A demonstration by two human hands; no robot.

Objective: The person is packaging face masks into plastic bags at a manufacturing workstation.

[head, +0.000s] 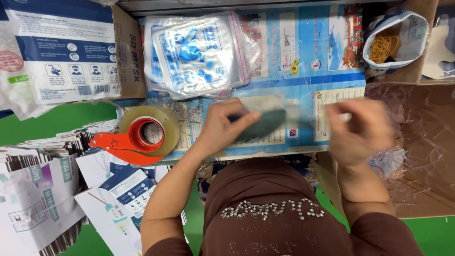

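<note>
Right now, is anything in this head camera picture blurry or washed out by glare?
In the head view, the right hand is smeared by motion blur, and the dark green item held by the left hand is soft too; the stack of clear plastic bags shows mild glare; the tape dispenser is sharp.

White-blue mask box (61, 52) top left; clear printed pouches (196, 54) centre top.

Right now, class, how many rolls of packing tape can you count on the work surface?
1. The tape roll sits in a red dispenser beside the left hand, left of the dark green item it holds. Others may be hidden under the stacks.
</note>
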